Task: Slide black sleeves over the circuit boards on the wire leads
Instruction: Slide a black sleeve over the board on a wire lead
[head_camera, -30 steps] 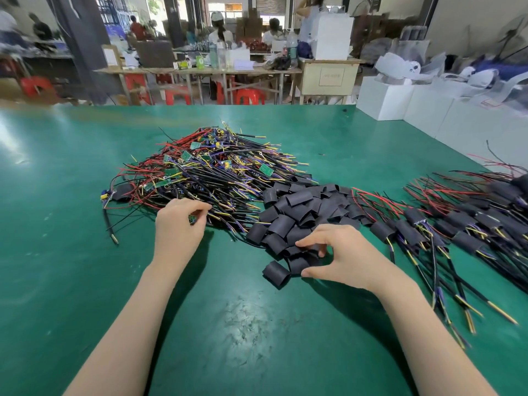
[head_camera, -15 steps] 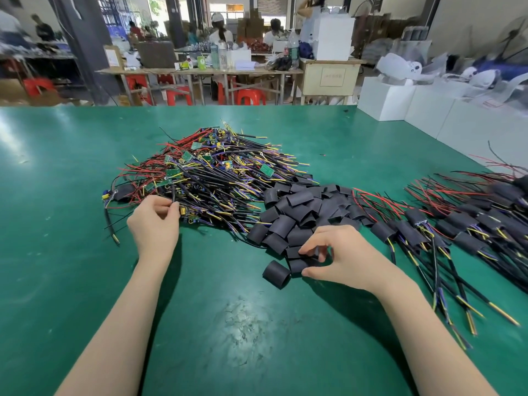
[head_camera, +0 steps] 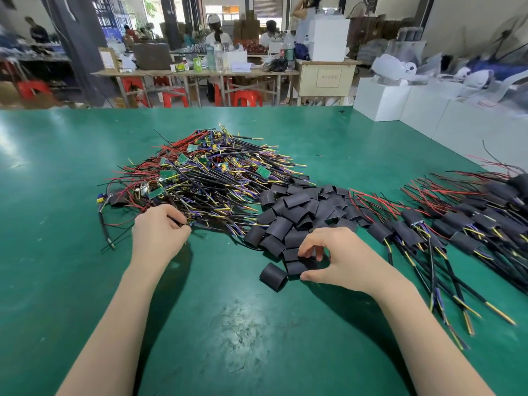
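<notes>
A tangled pile of wire leads (head_camera: 205,178) with small green circuit boards lies on the green table (head_camera: 57,172). My left hand (head_camera: 158,231) is at the pile's near edge, its fingers curled round a black wire lead. A heap of short black sleeves (head_camera: 300,212) lies right of the pile. My right hand (head_camera: 334,255) pinches one black sleeve (head_camera: 294,254) at the heap's near edge between thumb and fingers. One loose sleeve (head_camera: 273,277) lies just left of my thumb.
Leads with sleeves on them (head_camera: 463,227) lie in rows at the right, their tips reaching toward the near right. White boxes (head_camera: 405,101) stand past the table's far right edge. People sit at workbenches (head_camera: 200,72) far behind.
My left hand slid left along the wire pile's near edge, then back a little to the right, and closed on a lead. My right hand stayed at the sleeves, its fingers shifting slightly.
</notes>
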Demonstrator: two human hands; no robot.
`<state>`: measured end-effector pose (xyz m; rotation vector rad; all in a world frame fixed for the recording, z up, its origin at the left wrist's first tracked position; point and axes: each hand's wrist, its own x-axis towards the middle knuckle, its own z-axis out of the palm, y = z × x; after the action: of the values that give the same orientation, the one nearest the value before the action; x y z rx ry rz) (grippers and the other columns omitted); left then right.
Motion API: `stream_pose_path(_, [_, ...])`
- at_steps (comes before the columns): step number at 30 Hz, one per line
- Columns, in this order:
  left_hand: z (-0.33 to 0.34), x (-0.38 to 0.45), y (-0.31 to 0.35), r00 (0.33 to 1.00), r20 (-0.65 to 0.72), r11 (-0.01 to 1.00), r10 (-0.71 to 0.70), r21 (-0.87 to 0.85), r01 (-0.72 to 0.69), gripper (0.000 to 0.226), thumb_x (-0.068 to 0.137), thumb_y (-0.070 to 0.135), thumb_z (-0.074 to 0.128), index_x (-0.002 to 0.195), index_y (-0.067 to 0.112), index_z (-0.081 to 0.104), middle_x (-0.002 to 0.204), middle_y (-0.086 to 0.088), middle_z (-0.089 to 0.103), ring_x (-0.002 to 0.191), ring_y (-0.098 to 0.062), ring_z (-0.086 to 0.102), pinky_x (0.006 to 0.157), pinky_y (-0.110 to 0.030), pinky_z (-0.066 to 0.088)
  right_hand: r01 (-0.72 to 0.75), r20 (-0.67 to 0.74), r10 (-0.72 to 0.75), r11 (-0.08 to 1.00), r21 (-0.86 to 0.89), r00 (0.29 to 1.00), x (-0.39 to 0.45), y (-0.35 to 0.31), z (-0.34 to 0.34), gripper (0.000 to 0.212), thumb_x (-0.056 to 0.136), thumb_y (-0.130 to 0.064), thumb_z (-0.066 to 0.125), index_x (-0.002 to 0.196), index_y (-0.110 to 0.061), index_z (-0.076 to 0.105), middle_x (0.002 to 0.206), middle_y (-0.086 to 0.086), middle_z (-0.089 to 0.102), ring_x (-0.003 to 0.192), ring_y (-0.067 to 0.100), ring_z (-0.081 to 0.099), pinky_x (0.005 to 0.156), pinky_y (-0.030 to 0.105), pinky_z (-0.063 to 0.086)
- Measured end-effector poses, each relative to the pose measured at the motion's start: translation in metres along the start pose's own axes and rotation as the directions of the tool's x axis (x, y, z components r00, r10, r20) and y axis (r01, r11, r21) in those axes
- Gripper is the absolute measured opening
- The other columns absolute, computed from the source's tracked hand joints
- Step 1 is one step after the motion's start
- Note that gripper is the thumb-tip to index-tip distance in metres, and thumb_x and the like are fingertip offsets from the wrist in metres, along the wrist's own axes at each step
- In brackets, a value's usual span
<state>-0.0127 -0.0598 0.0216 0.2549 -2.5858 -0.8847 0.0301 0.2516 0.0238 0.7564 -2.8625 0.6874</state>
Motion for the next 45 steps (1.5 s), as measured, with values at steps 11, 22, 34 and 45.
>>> stream_pose_path(11, [0.002,0.015,0.001,0.956,-0.259,0.975,0.139,-0.13,-0.178,0.01,0.085,0.017,0.068,0.075,0.019,0.067,0.068,0.001,0.067,0.068,-0.022,0.063,0.072,-0.03,0.047,-0.02,-0.004,0.02,0.998,0.056,1.0,0.0,0.004,0.003,0.027,0.062,-0.036,0.082,0.081,-0.026,0.067,0.074,-0.014,0.057,0.064,0.006,0.057,0.064,0.029,0.05])
stream_pose_path(22, [0.005,0.072,-0.006,0.962,0.039,0.861,0.27,0.438,-0.259,0.027,0.091,0.019,0.064,0.116,0.01,0.066,0.106,-0.015,0.067,0.106,-0.038,0.05,0.087,-0.045,0.043,-0.053,0.016,0.052,0.991,0.121,0.999,0.0,0.008,0.006,0.034,0.06,-0.039,0.084,0.076,-0.022,0.06,0.075,-0.008,0.059,0.059,0.008,0.059,0.061,0.031,0.052])
stream_pose_path(34, [-0.015,0.031,-0.001,0.874,-0.477,0.852,0.097,-0.414,-0.32,0.013,0.091,0.023,0.057,0.091,0.018,0.069,0.076,-0.006,0.064,0.067,-0.015,0.056,0.07,-0.033,0.046,-0.039,-0.015,0.042,0.987,0.153,0.999,-0.001,0.005,0.005,0.036,0.06,-0.04,0.083,0.076,-0.026,0.055,0.074,-0.012,0.056,0.063,0.01,0.055,0.063,0.036,0.051])
stream_pose_path(45, [0.002,-0.01,0.023,0.982,0.147,0.602,0.121,-0.797,0.045,0.03,0.09,-0.002,0.058,0.069,0.015,0.073,0.047,-0.001,0.045,0.037,-0.007,0.027,0.04,-0.01,0.019,-0.04,-0.271,0.088,0.983,0.178,0.959,-0.001,0.006,-0.009,0.031,0.062,-0.026,0.088,0.089,-0.025,0.072,0.083,-0.005,0.064,0.071,0.011,0.057,0.062,0.022,0.044])
